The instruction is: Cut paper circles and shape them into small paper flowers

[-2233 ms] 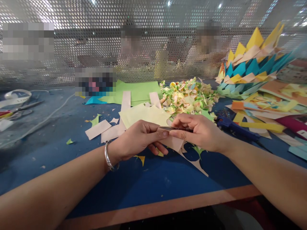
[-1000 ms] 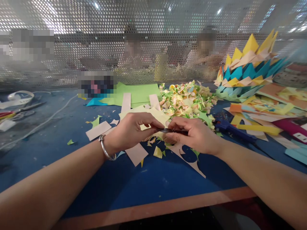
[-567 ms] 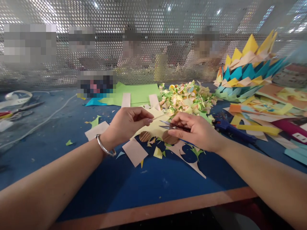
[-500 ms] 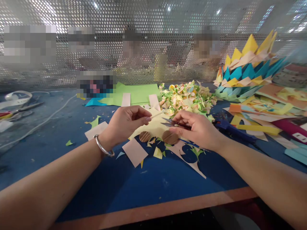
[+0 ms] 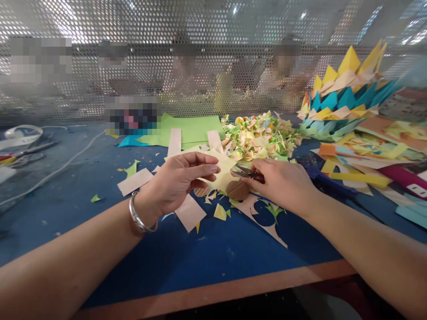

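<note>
My left hand (image 5: 178, 180), with a silver bangle on the wrist, is closed in a pinch above a pale yellow paper shape (image 5: 224, 174). What its fingertips hold, if anything, I cannot make out. Small scissors (image 5: 251, 173) with dark handles are gripped in my right hand (image 5: 285, 184), their points turned left toward my other hand. A brown corrugated disc (image 5: 237, 190) lies at the yellow shape's lower edge, below the scissors. Another disc (image 5: 201, 192) is partly covered by my left hand. Nearer me lie a pale pink paper square (image 5: 191, 214) and a cut pink scrap (image 5: 267, 226).
Behind my hands are green paper sheets (image 5: 196, 126) and a heap of paper snippets (image 5: 263, 135). To the right stand a layered folded-paper piece (image 5: 347, 98), a blue glue gun (image 5: 328, 182) and paper offcuts (image 5: 360, 155). A perforated metal screen (image 5: 213, 26) closes off the back.
A thin pale strip seen between my left fingertips no longer shows. My left hand has turned and come slightly right and lower; the scissors have shifted slightly right.
</note>
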Demonstrator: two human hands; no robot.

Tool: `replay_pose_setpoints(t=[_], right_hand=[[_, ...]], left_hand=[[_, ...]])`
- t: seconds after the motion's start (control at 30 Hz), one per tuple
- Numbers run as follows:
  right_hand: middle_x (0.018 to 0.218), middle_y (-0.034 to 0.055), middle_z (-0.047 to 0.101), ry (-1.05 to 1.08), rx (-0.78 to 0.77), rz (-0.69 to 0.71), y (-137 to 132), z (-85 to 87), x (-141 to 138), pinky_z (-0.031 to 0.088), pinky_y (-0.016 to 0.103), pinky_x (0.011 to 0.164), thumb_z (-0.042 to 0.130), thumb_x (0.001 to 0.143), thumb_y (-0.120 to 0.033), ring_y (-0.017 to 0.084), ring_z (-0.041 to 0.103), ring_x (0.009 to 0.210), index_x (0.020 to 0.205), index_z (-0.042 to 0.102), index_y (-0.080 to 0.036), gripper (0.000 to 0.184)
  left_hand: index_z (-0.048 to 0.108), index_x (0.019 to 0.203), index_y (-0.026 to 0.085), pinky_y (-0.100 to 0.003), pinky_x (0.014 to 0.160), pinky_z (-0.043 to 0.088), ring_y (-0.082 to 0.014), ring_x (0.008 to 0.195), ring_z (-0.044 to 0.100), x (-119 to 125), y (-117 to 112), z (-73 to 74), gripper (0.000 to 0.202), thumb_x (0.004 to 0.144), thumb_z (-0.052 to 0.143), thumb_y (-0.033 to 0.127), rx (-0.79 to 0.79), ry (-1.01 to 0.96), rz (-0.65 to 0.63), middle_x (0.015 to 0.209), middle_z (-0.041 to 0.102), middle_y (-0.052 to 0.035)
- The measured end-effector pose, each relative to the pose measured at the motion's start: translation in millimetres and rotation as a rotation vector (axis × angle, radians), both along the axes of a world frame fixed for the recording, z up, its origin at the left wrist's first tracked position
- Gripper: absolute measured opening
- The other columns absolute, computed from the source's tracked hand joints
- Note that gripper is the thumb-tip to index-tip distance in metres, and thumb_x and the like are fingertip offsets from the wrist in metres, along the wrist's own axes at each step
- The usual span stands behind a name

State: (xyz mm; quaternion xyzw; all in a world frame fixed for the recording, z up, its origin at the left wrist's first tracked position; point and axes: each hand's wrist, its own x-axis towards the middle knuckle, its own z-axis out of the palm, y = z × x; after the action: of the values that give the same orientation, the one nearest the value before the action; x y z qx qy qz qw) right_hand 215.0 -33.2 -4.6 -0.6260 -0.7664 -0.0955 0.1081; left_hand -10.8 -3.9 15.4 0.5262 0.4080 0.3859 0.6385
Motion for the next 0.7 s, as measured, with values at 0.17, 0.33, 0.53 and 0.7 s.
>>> replay_pose_setpoints(t=[0.17, 0.33, 0.53, 0.7], right_hand=[[0.090, 0.0103, 0.068, -0.071, 0.293, 0.149, -9, 0.7, -4, 0.034, 0.031, 0.051, 0.055, 0.092, -0.042, 0.025, 0.064, 0.080, 0.092, 0.062, -0.017, 0.026], [0.095, 0.0084, 0.070, 0.034, 0.590, 0.481, -18, 4.5, -17, 0.048, 0.028, 0.062, 0.059, 0.091, -0.023, 0.020, 0.066, 0.085, 0.106, 0.062, -0.016, 0.017], [0.092, 0.0076, 0.072, 0.048, 0.605, 0.628, -18, 1.4, -24, 0.053, 0.028, 0.063, 0.060, 0.090, -0.015, 0.018, 0.068, 0.084, 0.102, 0.064, -0.015, 0.012], [0.089, 0.0093, 0.072, 0.116, 0.594, 0.654, -18, 0.9, -23, 0.054, 0.029, 0.060, 0.064, 0.087, -0.014, 0.019, 0.069, 0.079, 0.096, 0.067, -0.012, 0.009]], left_hand=[[0.070, 0.082, 0.015, -0.017, 0.052, 0.040, -0.0050, 0.061, 0.055, 3, -7, 0.7, 0.017, 0.070, 0.081, 0.017, -0.081, -0.108, 0.017, 0.077, 0.064, 0.0021], [0.069, 0.091, 0.014, -0.018, 0.054, 0.038, -0.0052, 0.061, 0.054, 9, -16, 1.5, 0.021, 0.073, 0.078, 0.017, -0.079, -0.101, 0.057, 0.073, 0.062, 0.0032], [0.069, 0.098, 0.013, -0.019, 0.058, 0.039, -0.0057, 0.061, 0.054, 15, -24, -1.0, 0.021, 0.078, 0.070, 0.011, -0.104, -0.020, -0.005, 0.071, 0.066, 0.0016], [0.072, 0.096, 0.014, -0.020, 0.060, 0.040, -0.0073, 0.065, 0.058, 17, -27, 0.2, 0.020, 0.077, 0.070, 0.009, -0.081, -0.048, -0.013, 0.074, 0.069, 0.0003]])
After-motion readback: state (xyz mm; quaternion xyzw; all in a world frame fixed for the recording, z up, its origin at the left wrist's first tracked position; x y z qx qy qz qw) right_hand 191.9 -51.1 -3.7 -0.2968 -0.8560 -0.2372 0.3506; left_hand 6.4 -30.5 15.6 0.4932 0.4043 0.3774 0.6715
